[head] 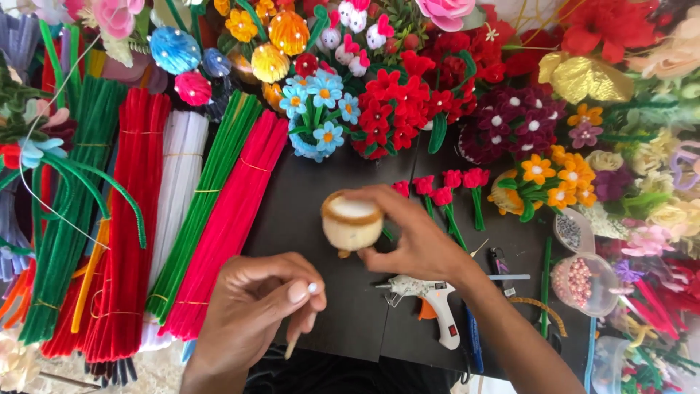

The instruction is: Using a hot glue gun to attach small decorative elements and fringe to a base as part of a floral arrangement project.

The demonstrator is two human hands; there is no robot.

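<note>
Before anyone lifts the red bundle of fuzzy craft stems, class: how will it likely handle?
The red bundle probably feels light: thin fuzzy stems. It would likely sag if lifted by one end, being long and slender. The thin ties across it should keep the stems together, and on the black table it seems unlikely to roll.

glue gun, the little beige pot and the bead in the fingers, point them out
glue gun (430, 292), head view, on its white body.
beige pot (351, 228), head view, on its side wall.
white bead (313, 287), head view, on the bead's centre.
</note>
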